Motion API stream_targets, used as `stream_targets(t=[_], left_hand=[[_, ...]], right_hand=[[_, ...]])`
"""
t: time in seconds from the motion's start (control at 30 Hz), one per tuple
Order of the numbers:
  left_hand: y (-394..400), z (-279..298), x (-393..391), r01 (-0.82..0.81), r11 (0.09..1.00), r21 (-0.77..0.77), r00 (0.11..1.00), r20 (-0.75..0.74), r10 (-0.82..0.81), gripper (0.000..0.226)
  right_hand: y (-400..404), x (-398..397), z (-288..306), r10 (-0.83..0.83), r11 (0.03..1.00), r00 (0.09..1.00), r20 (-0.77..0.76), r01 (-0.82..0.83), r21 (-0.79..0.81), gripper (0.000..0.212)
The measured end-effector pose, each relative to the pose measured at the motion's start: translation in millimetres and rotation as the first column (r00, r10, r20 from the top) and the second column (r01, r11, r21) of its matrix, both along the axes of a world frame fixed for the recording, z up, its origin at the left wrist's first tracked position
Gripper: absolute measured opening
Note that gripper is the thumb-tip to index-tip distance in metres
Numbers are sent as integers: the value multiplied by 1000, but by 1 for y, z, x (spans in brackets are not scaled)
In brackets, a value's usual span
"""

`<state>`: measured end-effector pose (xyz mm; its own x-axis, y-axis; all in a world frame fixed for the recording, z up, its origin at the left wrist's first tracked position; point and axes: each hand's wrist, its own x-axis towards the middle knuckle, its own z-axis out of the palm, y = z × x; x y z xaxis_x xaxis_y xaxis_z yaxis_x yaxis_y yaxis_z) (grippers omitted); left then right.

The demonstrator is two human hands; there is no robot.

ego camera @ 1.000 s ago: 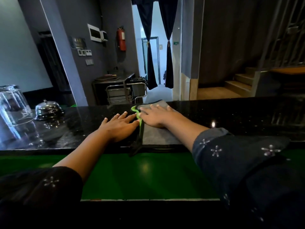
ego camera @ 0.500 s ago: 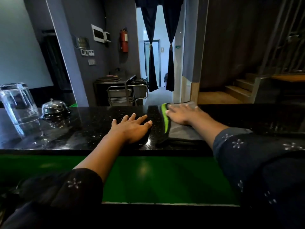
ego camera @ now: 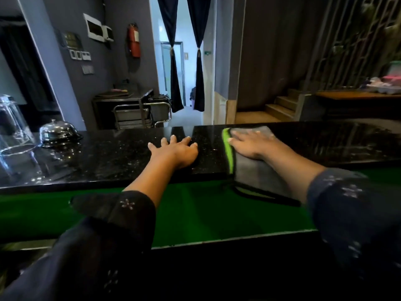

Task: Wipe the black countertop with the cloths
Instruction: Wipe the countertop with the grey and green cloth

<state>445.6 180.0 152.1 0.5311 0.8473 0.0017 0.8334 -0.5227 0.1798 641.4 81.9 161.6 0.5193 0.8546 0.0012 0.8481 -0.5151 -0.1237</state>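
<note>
1. My right hand (ego camera: 251,145) lies flat on the grey cloth (ego camera: 256,170), fingers straight and spread, palm pressing down. No grip, just pressure.
2. The cloth has a bright green edge (ego camera: 227,148) on its left side. It spans the black countertop (ego camera: 108,157) from near the far edge to the near edge, and its near end hangs over that edge onto the green panel (ego camera: 195,213) below.
3. My left hand (ego camera: 175,152) is flat on bare countertop, left of the cloth and apart from it, fingers straight and slightly splayed. It holds nothing.
4. A strip of bare stone sits between the left hand and the cloth's green edge.
5. Only one cloth is plainly visible.
6. Toward the left end of the countertop: a chrome call bell (ego camera: 58,133) near the far edge, and an upturned clear glass (ego camera: 15,127) just left of it, partly cut off by the frame.
7. Both sleeves (ego camera: 117,211) are dark with small flower motifs, pushed up off the forearms.
</note>
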Motion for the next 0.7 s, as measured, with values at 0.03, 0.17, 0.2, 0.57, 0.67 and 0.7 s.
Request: stream_targets(t=[0.03, 0.17, 0.2, 0.57, 0.67, 0.7], left_hand=[[-1, 0, -1, 5, 1000, -1, 1000, -6, -5, 59], [0, 0, -8, 30, 1000, -2, 1000, -6, -30, 61], [-1, 1, -9, 34, 999, 5, 999, -9, -34, 62], [-9, 1, -3, 15, 999, 32, 1000, -28, -14, 73], [-13, 5, -5, 10, 1000, 5, 999, -32, -10, 72], [-13, 5, -6, 8, 1000, 5, 999, -33, -8, 72]], right_hand=[[4, -21, -1, 45, 999, 999, 7, -45, 4, 72], [-13, -73, -4, 194, 981, 981, -21, -194, -3, 59], [-23, -69, -6, 206, 978, 978, -27, -207, -2, 59], [-42, -6, -1, -64, 998, 997, -34, 64, 1, 60], [-26, -20, 5, -122, 993, 992, -22, 122, -8, 62], [-25, -28, 6, -89, 996, 996, -29, 89, -9, 62]])
